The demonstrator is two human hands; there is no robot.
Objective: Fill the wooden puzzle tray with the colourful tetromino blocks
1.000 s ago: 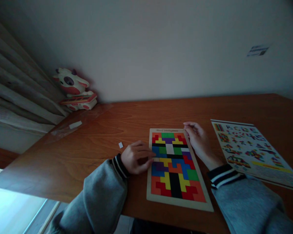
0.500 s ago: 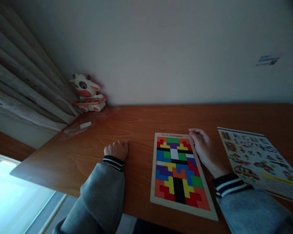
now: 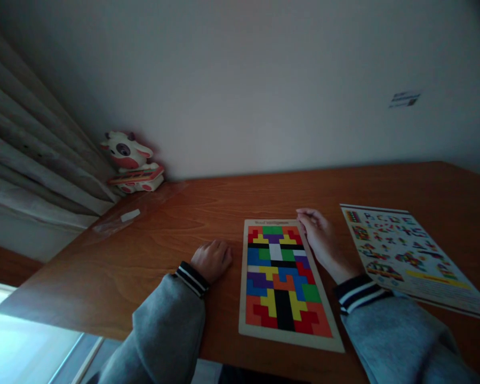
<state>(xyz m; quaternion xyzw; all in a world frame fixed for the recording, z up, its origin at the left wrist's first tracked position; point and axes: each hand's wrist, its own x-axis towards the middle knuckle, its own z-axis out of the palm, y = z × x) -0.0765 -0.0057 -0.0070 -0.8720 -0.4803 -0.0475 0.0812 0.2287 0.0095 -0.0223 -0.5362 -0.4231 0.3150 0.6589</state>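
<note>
A wooden puzzle board (image 3: pixel 288 338) filled with coloured blocks lies flat on the brown table (image 3: pixel 164 250) in front of me. My left hand (image 3: pixel 212 260) rests on the table just left of the board, curled into a loose fist; whatever is inside it is hidden. My right hand (image 3: pixel 320 237) lies along the board's right edge, its bent fingers pressed together at the top right corner of the frame. Both arms wear grey sleeves with striped cuffs.
A printed pattern sheet (image 3: pixel 404 250) lies to the right of the board. A cow-shaped toy (image 3: pixel 130 162) stands at the back left corner by the curtain. A clear plastic bag with a white label (image 3: pixel 124 217) lies near the table's left edge.
My left hand left the board's left edge, went out over a small white piece on the table, then came back curled beside the board. The white piece no longer shows. The right hand stayed put.
</note>
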